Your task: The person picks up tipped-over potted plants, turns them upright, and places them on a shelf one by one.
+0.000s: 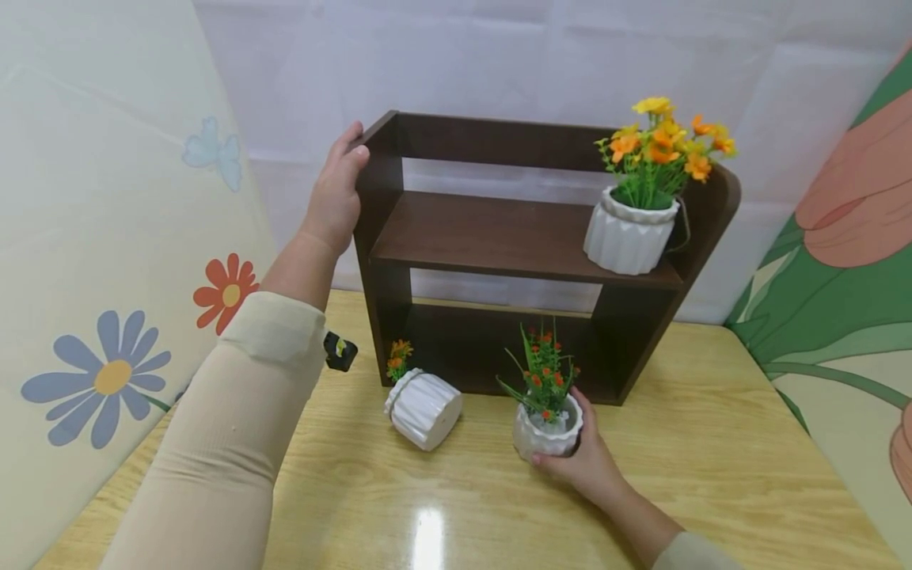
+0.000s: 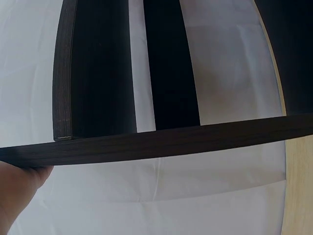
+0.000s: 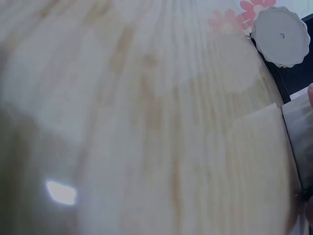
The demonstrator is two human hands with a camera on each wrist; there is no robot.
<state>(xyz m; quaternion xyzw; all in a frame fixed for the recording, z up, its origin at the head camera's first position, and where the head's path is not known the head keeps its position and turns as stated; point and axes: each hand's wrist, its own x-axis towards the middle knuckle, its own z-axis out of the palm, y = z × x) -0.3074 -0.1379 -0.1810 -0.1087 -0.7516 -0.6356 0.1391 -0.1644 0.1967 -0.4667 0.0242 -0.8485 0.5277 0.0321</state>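
Note:
My left hand (image 1: pixel 338 194) rests against the outer left side, near the top, of a dark brown two-tier shelf (image 1: pixel 492 233). The left wrist view shows that hand (image 2: pixel 19 191) at the outer face of the side panel (image 2: pixel 161 144). With thumb and fingers around its right side, my right hand (image 1: pixel 587 467) grips a white fluted flowerpot (image 1: pixel 530 437) of red flowers and green blades, upright in front of the shelf. To its left, a second white flowerpot (image 1: pixel 426 408) with orange flowers lies tipped over, its base facing forward.
A third white flowerpot (image 1: pixel 630 233) with yellow and orange flowers stands on the upper shelf at the right. A small black object (image 1: pixel 340 351) lies on the wooden table (image 1: pixel 712 443) beside my left sleeve. Behind hangs a white cloth (image 1: pixel 499 55).

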